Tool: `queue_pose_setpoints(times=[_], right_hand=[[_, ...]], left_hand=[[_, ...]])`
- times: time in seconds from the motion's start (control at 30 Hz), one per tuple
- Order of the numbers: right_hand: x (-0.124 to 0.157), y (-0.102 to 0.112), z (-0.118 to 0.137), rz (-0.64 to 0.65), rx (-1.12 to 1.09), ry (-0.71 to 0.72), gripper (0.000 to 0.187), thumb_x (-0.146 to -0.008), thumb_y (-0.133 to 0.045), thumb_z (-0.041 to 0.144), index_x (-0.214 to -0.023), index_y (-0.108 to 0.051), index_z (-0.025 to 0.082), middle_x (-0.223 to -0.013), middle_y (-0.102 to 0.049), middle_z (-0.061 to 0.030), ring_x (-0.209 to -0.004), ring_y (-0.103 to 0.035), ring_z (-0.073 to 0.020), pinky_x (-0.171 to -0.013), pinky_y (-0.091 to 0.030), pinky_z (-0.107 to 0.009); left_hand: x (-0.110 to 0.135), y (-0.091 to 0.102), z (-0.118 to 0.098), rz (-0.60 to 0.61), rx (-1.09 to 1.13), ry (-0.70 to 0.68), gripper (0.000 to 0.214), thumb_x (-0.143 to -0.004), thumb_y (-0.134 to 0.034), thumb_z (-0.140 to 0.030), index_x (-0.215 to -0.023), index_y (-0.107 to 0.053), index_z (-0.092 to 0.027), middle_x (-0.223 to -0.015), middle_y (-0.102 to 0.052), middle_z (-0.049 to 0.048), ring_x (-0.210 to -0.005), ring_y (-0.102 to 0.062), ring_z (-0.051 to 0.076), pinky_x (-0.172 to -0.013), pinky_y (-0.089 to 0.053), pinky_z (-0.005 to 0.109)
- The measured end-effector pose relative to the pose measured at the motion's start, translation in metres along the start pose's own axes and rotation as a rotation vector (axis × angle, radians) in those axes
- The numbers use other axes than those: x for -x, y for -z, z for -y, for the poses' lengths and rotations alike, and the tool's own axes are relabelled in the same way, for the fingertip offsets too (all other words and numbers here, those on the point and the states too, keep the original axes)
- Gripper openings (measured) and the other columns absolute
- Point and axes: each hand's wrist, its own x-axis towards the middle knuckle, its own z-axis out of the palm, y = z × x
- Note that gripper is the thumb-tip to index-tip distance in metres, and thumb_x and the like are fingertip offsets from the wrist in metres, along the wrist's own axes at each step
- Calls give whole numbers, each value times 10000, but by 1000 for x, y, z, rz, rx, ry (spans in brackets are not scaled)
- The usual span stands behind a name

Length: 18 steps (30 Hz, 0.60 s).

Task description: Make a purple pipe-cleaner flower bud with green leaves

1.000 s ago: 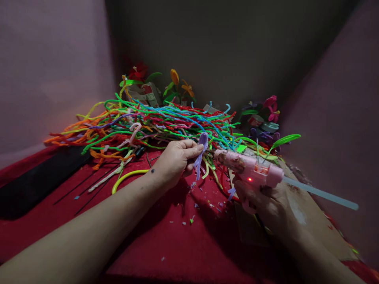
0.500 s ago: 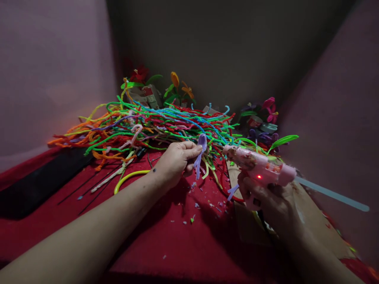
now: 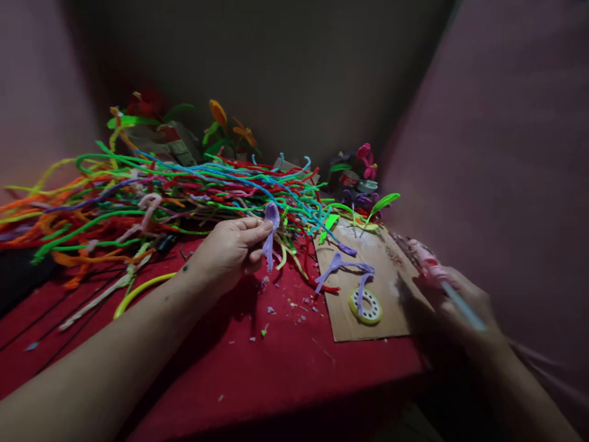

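Observation:
Between the thumb and fingers of my left hand (image 3: 230, 248) is a looped purple pipe cleaner (image 3: 271, 227), its tails hanging down. My right hand (image 3: 464, 301) grips a pink hot glue gun (image 3: 427, 261) at the right, over the far edge of a cardboard sheet (image 3: 386, 325). A pale glue stick (image 3: 462, 307) sticks out of the gun's back end. On the cardboard lie more bent purple pipe cleaners (image 3: 338, 264) and a round yellow-rimmed spool (image 3: 367, 306) with holes.
A large heap of colourful pipe cleaners (image 3: 207, 190) spreads across the back of the red cloth (image 3: 276, 387). Behind it stand pipe-cleaner flowers, orange (image 3: 218, 115) and pink (image 3: 365, 159). A yellow ring (image 3: 138, 291) lies near my left forearm. Small clippings are scattered mid-table.
My right hand has carried the glue gun rightward, away from the purple loop, uncovering the cardboard and spool. The view has turned to the right; my left hand keeps its pinch.

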Motion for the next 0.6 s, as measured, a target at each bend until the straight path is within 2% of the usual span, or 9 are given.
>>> queue_pose_setpoints(times=[0.1, 0.2, 0.33, 0.4, 0.47, 0.53, 0.57, 0.6], right_hand=[[1, -1, -25, 129, 225, -29, 196, -727, -492, 376, -718, -556, 190, -712, -563, -61, -614, -528, -196, -562, -390, -303], [0, -3, -30, 251, 326, -2, 196, -751, -450, 354, -715, -549, 189, -753, -549, -58, -626, -529, -180, -557, -372, -284], [-1, 3, -28, 322, 333, 56, 284, -713, -463, 267, -946, -588, 164, -913, -564, -91, -802, -564, -215, -651, -411, -292], [-1, 9, -21, 250, 390, 89, 355, -688, -471, 231, -1014, -580, 141, -973, -569, -120, -881, -550, -251, -704, -420, -325], [1, 14, -8, 93, 453, 81, 307, -719, -463, 246, -972, -596, 134, -961, -580, -137, -881, -537, -277, -712, -418, -363], [2, 16, 13, -54, 365, 109, 236, -775, -438, 261, -882, -615, 146, -897, -598, -127, -864, -536, -268, -722, -416, -362], [2, 15, 25, -52, 253, 152, 208, -787, -439, 254, -829, -621, 162, -858, -610, -105, -828, -548, -241, -723, -416, -343], [1, 12, 39, 4, 134, 194, 194, -796, -445, 250, -811, -623, 175, -834, -618, -85, -783, -559, -211, -698, -420, -316]], left_hand=[[1, -1, -1, 6, -1, 7, 198, -748, -621, -273, -640, -506, -153, -404, -371, -68, -318, -270, 22, -322, -199, 135], [3, -2, -1, -5, -5, 18, 175, -736, -628, -269, -663, -522, -151, -406, -365, -69, -318, -277, 27, -315, -202, 138], [2, -3, 0, -6, -22, 18, 172, -733, -630, -275, -675, -531, -146, -405, -359, -71, -317, -267, 28, -311, -213, 140], [1, -3, 2, -5, -30, 19, 176, -731, -632, -282, -679, -537, -144, -402, -358, -71, -317, -264, 27, -312, -219, 140], [1, -2, 3, -3, -33, 23, 177, -726, -637, -287, -688, -543, -142, -401, -355, -74, -317, -259, 25, -314, -222, 139], [1, -2, 4, -2, -37, 26, 178, -721, -641, -288, -695, -544, -142, -411, -367, -73, -319, -259, 22, -319, -226, 137], [1, -2, 4, 1, -40, 26, 183, -721, -641, -292, -692, -540, -142, -415, -372, -72, -319, -260, 21, -321, -228, 137], [1, -2, 5, 6, -44, 25, 191, -722, -641, -299, -687, -535, -144, -415, -372, -73, -319, -260, 21, -322, -227, 136]])
